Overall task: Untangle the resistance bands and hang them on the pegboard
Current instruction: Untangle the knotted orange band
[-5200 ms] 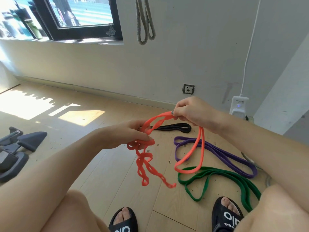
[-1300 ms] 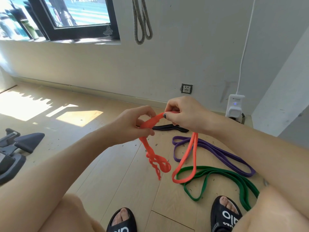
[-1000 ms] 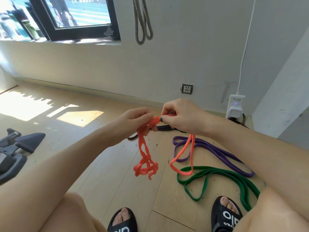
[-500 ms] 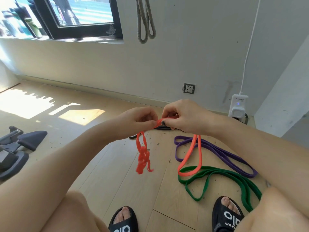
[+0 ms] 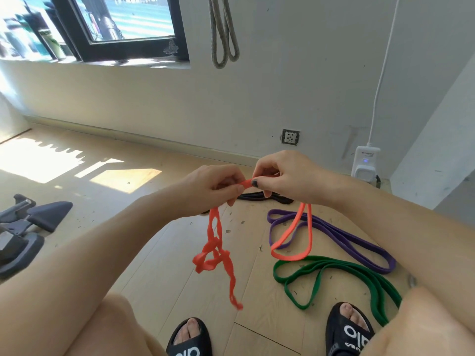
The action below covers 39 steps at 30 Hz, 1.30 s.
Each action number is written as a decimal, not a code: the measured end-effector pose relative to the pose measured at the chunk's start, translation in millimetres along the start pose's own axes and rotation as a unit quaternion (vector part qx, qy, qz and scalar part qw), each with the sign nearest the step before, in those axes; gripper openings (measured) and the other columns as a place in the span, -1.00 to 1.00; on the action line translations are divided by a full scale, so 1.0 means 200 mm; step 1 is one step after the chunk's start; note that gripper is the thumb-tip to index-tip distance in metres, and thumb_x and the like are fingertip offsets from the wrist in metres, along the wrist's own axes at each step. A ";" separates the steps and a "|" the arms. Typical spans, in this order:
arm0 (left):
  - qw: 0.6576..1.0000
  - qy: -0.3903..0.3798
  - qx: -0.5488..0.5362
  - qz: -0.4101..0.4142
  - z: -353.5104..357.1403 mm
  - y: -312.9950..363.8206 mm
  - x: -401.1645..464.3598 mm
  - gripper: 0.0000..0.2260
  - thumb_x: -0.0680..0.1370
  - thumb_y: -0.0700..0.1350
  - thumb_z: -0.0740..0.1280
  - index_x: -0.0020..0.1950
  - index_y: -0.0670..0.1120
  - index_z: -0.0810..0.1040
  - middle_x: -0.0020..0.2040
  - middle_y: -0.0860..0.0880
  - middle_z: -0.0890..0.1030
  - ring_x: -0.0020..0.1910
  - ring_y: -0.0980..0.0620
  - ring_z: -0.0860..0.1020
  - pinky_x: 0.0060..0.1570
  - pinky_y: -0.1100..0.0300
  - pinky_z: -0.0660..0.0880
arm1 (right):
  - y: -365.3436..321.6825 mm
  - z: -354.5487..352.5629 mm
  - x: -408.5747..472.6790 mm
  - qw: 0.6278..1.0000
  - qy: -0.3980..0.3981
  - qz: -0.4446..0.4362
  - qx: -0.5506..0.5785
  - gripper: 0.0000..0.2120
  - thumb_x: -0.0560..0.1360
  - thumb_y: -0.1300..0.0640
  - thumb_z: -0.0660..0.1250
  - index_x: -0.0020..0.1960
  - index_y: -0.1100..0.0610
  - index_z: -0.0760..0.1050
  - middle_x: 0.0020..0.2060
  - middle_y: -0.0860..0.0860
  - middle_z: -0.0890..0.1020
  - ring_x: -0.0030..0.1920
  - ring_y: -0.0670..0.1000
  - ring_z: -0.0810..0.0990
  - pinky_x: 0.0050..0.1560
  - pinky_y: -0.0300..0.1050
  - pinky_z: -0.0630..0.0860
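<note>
Here both hands (image 5: 213, 186) (image 5: 288, 176) pinch the flat, knotted orange rubber band (image 5: 216, 250) between curled fingers (image 5: 257, 181).

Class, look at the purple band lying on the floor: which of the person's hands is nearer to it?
Right. The right hand hovers just above and behind the purple band's near loop, gripping the orange band. The left hand pinches the same orange band further to the left.
</note>
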<state>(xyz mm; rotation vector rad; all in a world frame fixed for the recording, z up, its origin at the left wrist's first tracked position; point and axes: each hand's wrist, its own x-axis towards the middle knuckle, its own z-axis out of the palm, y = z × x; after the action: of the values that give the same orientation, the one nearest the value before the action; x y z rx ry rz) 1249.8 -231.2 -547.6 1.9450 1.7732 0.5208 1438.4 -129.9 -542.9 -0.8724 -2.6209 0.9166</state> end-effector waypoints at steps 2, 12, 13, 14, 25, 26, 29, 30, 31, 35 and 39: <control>1.000 0.004 -0.031 -0.003 0.00 -0.01 0.00 -0.90 0.66 -0.07 0.29 0.04 -0.05 0.57 -0.23 0.05 0.67 -0.25 0.08 0.63 -0.13 0.14 0.60 | -0.01 -0.01 -0.01 1.000 -0.004 0.008 0.008 -0.89 0.60 0.04 0.36 -0.06 -0.01 0.64 -0.31 -0.10 0.70 -0.39 -0.22 0.51 -0.27 -0.20 0.39; 0.995 -0.015 -0.102 -0.007 0.01 0.00 -0.02 -0.91 0.65 -0.08 0.34 0.00 -0.07 0.59 -0.27 0.03 0.68 -0.36 0.08 0.50 -0.29 0.15 0.49 | -0.02 0.03 -0.02 0.994 -0.054 0.029 0.090 -0.85 0.63 0.04 0.33 0.01 0.08 0.64 -0.26 -0.02 0.71 -0.41 -0.18 0.50 -0.36 -0.31 0.42; 0.993 -0.016 -0.116 -0.010 0.01 0.00 -0.02 -0.91 0.64 -0.08 0.35 0.02 -0.08 0.60 -0.25 0.00 0.70 -0.34 0.03 0.52 -0.26 0.04 0.51 | -0.02 0.02 -0.02 0.995 -0.052 0.022 0.081 -0.84 0.63 0.03 0.34 -0.01 0.08 0.65 -0.29 -0.03 0.70 -0.43 -0.20 0.47 -0.37 -0.33 0.38; 0.992 -0.018 -0.128 -0.014 0.01 -0.01 -0.02 -0.90 0.64 -0.07 0.35 0.03 -0.08 0.60 -0.22 -0.02 0.71 -0.31 -0.04 0.55 -0.20 -0.07 0.55 | -0.02 0.02 -0.02 0.996 -0.052 0.016 0.077 -0.83 0.63 0.03 0.34 -0.03 0.08 0.66 -0.31 -0.04 0.68 -0.43 -0.20 0.45 -0.37 -0.33 0.36; 0.994 -0.027 -0.101 -0.014 -0.01 -0.04 -0.03 -0.85 0.67 -0.05 0.29 0.01 -0.02 0.64 -0.24 -0.01 0.62 -0.18 -0.29 0.54 -0.15 -0.23 0.56 | -0.01 -0.02 -0.01 0.996 -0.038 0.016 0.077 -0.85 0.61 0.06 0.35 -0.05 0.06 0.67 -0.33 -0.05 0.69 -0.42 -0.22 0.46 -0.31 -0.30 0.33; 0.994 -0.026 -0.104 -0.011 -0.01 -0.04 -0.02 -0.85 0.67 -0.05 0.29 0.01 -0.03 0.64 -0.25 -0.02 0.63 -0.19 -0.29 0.54 -0.17 -0.22 0.55 | -0.01 -0.02 -0.01 0.996 -0.042 0.017 0.076 -0.84 0.62 0.03 0.34 -0.03 0.04 0.68 -0.31 -0.06 0.70 -0.40 -0.23 0.48 -0.30 -0.32 0.33; 0.993 -0.020 -0.116 -0.003 -0.02 -0.03 -0.02 -0.86 0.65 -0.04 0.32 0.03 -0.04 0.65 -0.23 -0.01 0.67 -0.19 -0.17 0.60 -0.10 -0.11 0.58 | -0.03 0.00 -0.01 0.994 -0.074 0.018 0.079 -0.80 0.64 -0.01 0.32 -0.02 0.03 0.68 -0.30 -0.07 0.70 -0.44 -0.21 0.47 -0.39 -0.37 0.33; 0.993 -0.018 -0.118 -0.002 -0.03 -0.04 -0.02 -0.86 0.65 -0.04 0.32 0.04 -0.05 0.64 -0.21 -0.02 0.69 -0.17 -0.20 0.62 -0.09 -0.08 0.59 | -0.03 0.01 -0.01 0.993 -0.080 0.017 0.089 -0.79 0.65 0.01 0.31 -0.03 0.06 0.67 -0.32 -0.05 0.68 -0.45 -0.17 0.46 -0.41 -0.32 0.35; 0.992 -0.017 -0.123 -0.001 -0.03 -0.04 -0.02 -0.86 0.65 -0.05 0.32 0.05 -0.06 0.63 -0.20 -0.03 0.70 -0.16 -0.23 0.62 -0.09 -0.05 0.60 | -0.02 0.02 -0.01 0.991 -0.083 0.016 0.101 -0.79 0.65 0.03 0.31 -0.04 0.10 0.66 -0.32 -0.04 0.67 -0.44 -0.12 0.48 -0.41 -0.29 0.38; 0.986 -0.034 -0.166 -0.001 -0.03 -0.06 -0.03 -0.87 0.65 -0.07 0.32 0.08 -0.12 0.58 -0.16 -0.06 0.73 -0.26 -0.06 0.60 -0.14 0.09 0.61 | -0.02 0.00 -0.02 0.989 -0.090 0.011 0.118 -0.78 0.65 0.06 0.31 -0.05 0.13 0.67 -0.33 -0.02 0.62 -0.40 -0.10 0.49 -0.39 -0.29 0.40; 0.986 -0.046 -0.158 -0.011 -0.03 -0.09 -0.04 -0.86 0.67 -0.06 0.30 0.13 -0.03 0.62 -0.09 0.02 0.69 -0.12 0.02 0.67 0.02 0.12 0.64 | -0.01 -0.02 -0.01 0.991 -0.078 0.021 0.107 -0.78 0.62 0.03 0.35 -0.09 0.10 0.70 -0.38 -0.04 0.56 -0.36 -0.08 0.43 -0.26 -0.08 0.36</control>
<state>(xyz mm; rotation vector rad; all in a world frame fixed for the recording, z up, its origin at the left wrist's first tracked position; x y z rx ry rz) 1230.0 -236.7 -552.0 1.6998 1.5477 0.6496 1441.4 -130.6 -539.5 -0.8345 -2.5743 1.2992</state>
